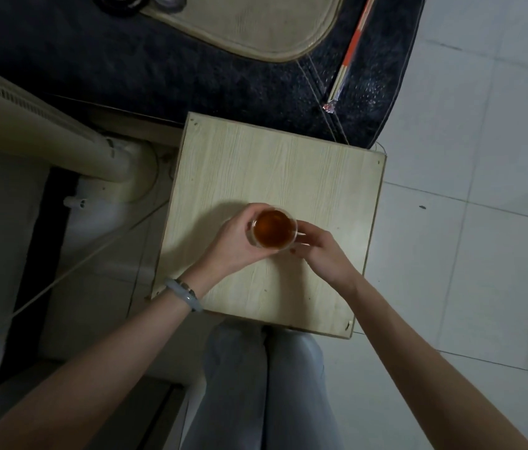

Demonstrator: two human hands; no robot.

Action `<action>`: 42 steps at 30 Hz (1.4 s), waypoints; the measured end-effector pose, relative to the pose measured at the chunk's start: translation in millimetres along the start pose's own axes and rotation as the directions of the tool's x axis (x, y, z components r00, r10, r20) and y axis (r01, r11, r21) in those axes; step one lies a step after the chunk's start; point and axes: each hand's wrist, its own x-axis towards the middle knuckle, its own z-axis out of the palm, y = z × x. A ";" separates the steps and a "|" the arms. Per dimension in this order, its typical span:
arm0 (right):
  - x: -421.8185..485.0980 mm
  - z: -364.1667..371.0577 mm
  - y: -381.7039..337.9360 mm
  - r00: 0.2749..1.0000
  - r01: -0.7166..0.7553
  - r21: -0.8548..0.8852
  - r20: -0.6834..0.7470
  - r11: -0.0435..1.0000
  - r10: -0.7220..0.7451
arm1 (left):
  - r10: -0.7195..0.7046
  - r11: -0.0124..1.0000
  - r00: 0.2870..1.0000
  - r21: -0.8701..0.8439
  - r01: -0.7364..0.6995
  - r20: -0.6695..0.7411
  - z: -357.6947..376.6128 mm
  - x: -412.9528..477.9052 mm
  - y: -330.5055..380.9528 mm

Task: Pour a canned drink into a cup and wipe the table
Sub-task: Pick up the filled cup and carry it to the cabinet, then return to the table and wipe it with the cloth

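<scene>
Spill risk: the cup (292, 235) is loaded with amber drink (271, 229), and the fill level can't be judged from above. If it is tilted or jolted, the worktop (272, 157) gets wetted. If the clear wall is soft, liquid could be pushed over by too tight a squeeze. No can or cloth is seen, so wiping is judged not yet started.

The left grip (236, 243) is curled round the cup's left side. The right grip (321, 254) is set at the cup's right side; whether it pinches or only touches can't be told. The cup is held between both, nearer the worktop's near edge, roughly midway between left and right edges. Whether it is resting or lifted can't be told.
</scene>
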 end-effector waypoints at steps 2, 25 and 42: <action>2.6 -0.5 2.2 1.000 0.001 0.006 0.003 1.000 -0.001 | 0.012 1.000 1.000 -0.002 -0.012 -0.010 2.7 2.9 -3.5; -87.0 -13.3 -62.1 1.000 -0.013 -0.774 -0.010 0.633 0.009 | -0.102 0.786 0.994 0.611 0.096 -0.026 -46.5 -78.4 73.2; -343.5 -52.6 -177.5 0.767 -0.192 -0.823 -0.466 0.535 -0.441 | 0.520 0.147 0.742 0.811 -0.566 0.424 -7.3 -152.0 334.5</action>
